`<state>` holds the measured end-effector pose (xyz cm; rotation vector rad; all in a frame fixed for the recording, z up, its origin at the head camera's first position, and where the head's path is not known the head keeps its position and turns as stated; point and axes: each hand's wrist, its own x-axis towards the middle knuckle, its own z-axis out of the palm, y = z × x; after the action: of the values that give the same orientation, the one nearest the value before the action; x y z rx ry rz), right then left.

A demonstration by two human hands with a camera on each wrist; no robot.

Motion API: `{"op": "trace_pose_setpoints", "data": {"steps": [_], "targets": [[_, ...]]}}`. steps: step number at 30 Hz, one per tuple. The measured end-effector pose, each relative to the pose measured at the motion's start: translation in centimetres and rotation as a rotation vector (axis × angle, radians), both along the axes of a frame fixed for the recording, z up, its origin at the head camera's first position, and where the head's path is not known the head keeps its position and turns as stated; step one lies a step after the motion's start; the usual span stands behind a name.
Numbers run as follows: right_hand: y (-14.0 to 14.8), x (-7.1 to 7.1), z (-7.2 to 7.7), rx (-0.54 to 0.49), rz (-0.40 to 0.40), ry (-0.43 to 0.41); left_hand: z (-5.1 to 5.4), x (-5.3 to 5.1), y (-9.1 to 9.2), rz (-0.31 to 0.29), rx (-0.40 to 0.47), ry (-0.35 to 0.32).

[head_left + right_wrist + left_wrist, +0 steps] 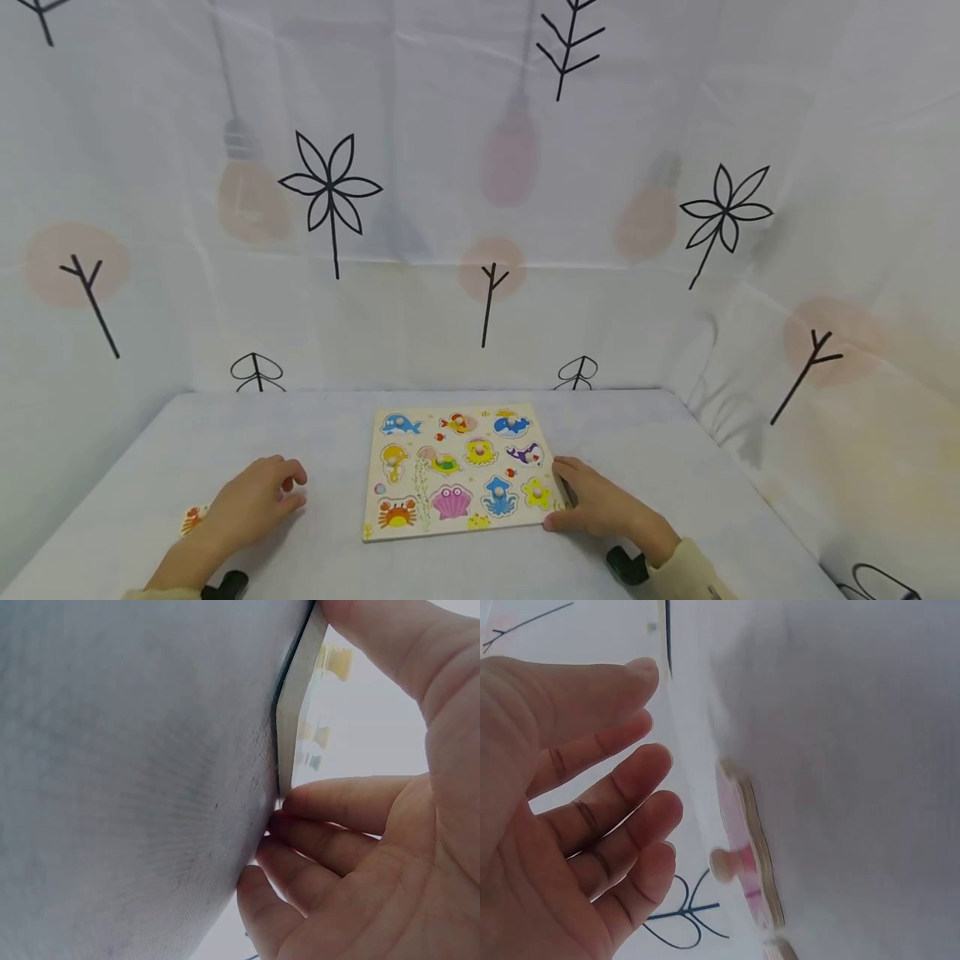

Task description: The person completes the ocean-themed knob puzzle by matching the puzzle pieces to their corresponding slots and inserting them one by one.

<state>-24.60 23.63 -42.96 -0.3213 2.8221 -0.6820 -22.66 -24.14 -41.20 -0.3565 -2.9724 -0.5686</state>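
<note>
A wooden knob puzzle board [408,533] with sea-animal pictures lies flat on the white table. My right hand [600,504] holds its near right corner, thumb at the front edge and fingers along the right side. Apart from the board, my left hand [247,504] hovers at the left with loosely bent fingers and nothing in them. Beside its wrist lies an orange crab piece [192,519], partly covered by the hand. The left wrist view shows a pink piece [742,855] with a round knob near the fingers; the hand hides it in the head view.
Knobbed pieces such as the starfish [537,493], squid [499,498] and octopus [480,451] sit in the board. The crab picture [397,512] and shell picture [452,502] show no knobs. A printed white curtain [420,325] stands behind the table and along its sides.
</note>
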Motion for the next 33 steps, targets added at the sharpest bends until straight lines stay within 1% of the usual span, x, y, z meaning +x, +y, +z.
{"op": "trace_pose_setpoints", "data": {"steps": [2, 5, 7, 11, 16, 19, 25, 30, 33], "targets": [[0.0, 0.2, 0.0, 0.004, -0.003, -0.001, -0.1, 0.1, -0.6, -0.018, 0.007, 0.034], [0.0, 0.2, 0.1, 0.002, -0.001, 0.006, -0.3, 0.2, -1.6, -0.03, 0.019, 0.062], [0.0, 0.2, 0.1, 0.004, 0.003, 0.009, -0.4, 0.2, -2.3, -0.025, 0.016, 0.063], [0.0, 0.2, 0.1, 0.006, 0.008, 0.008, -0.5, 0.2, -3.5, -0.008, 0.016, 0.033], [0.1, 0.1, -0.1, 0.001, 0.002, 0.002, -0.4, 0.0, -4.3, 0.032, 0.011, -0.043], [0.0, 0.1, -0.1, 0.002, -0.006, -0.004, -0.3, -0.2, -4.5, 0.054, 0.01, -0.083], [0.0, 0.0, -0.1, 0.016, -0.014, -0.008, -0.4, -0.3, -4.7, 0.073, 0.011, -0.146], [0.1, 0.1, 0.0, 0.01, -0.01, -0.002, -0.6, -0.6, -4.6, 0.088, 0.015, -0.179], [0.0, 0.2, 0.1, 0.01, -0.001, 0.002, -0.7, -0.5, -4.7, 0.092, 0.015, -0.18]]}}
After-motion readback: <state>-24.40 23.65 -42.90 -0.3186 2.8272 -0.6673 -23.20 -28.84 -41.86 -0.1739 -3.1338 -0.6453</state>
